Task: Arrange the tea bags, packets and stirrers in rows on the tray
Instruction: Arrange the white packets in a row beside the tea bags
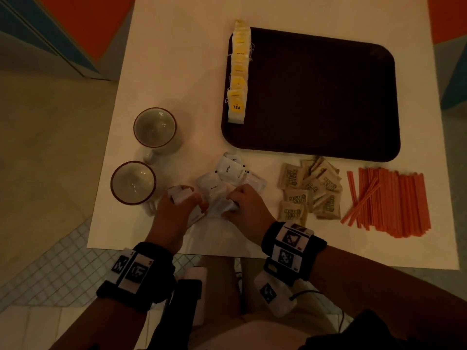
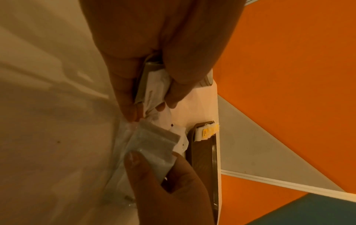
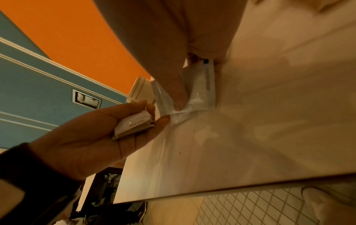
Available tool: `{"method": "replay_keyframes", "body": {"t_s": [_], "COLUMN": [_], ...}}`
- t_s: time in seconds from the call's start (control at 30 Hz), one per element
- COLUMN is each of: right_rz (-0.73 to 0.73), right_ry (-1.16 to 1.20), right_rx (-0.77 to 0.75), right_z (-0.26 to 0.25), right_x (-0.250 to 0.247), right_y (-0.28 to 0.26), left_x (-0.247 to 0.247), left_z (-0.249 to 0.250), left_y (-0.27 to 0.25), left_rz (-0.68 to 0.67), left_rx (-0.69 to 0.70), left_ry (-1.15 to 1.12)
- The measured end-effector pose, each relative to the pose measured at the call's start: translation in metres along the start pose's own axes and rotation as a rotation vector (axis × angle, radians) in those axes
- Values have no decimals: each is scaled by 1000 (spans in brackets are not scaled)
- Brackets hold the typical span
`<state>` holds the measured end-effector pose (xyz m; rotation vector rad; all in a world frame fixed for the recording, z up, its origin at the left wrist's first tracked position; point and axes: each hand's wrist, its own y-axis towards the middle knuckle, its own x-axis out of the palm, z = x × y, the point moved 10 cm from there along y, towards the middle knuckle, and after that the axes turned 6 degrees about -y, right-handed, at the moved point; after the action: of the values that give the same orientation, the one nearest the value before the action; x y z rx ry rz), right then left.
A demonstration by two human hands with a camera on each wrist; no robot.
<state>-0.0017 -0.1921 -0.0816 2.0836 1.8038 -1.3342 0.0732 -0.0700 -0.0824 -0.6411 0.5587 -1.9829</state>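
Observation:
A dark brown tray (image 1: 328, 97) lies on the white table with a row of yellow tea bags (image 1: 238, 72) along its left edge. White coffee packets (image 1: 231, 170) lie in a loose pile in front of the tray. My left hand (image 1: 177, 205) grips a small stack of white packets (image 3: 134, 124). Beside it my right hand (image 1: 242, 200) pinches another white packet (image 3: 200, 91) against the table. Brown sugar packets (image 1: 310, 188) and orange stirrers (image 1: 389, 200) lie to the right.
Two empty cups (image 1: 154, 127) (image 1: 133, 182) stand left of the packet pile. The table's near edge (image 1: 177, 251) runs just behind my wrists. Tiled floor (image 1: 63, 269) shows below it.

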Motion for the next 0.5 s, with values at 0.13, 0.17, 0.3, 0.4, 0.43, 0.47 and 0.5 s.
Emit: {"method": "replay_keyframes", "body": {"t_s": [0.13, 0.17, 0.3, 0.4, 0.43, 0.47, 0.5], "right_rz": [37, 41, 50, -3, -12, -11, -6], "right_ry": [-98, -44, 73, 130, 155, 178, 199], "right_rx": [-53, -57, -48, -9, 0, 2, 6], "right_z": [-8, -10, -9, -3, -2, -2, -1], "right_x": [-4, -6, -16, -14, -14, -16, -19], "right_y": [2, 1, 2, 4, 5, 5, 6], "left_x": [-1, 1, -2, -3, -3, -2, -2], "left_z": [-1, -1, -2, -6, -9, -11, -11], "left_y": [0, 0, 2, 3, 4, 5, 6], "left_rz": [-37, -55, -52, -13, -12, -25, -40], "left_rx": [-9, -18, -40, -80, -101, -116, -121], "left_ry": [-70, -83, -141, -198, -223, -238, -242]}}
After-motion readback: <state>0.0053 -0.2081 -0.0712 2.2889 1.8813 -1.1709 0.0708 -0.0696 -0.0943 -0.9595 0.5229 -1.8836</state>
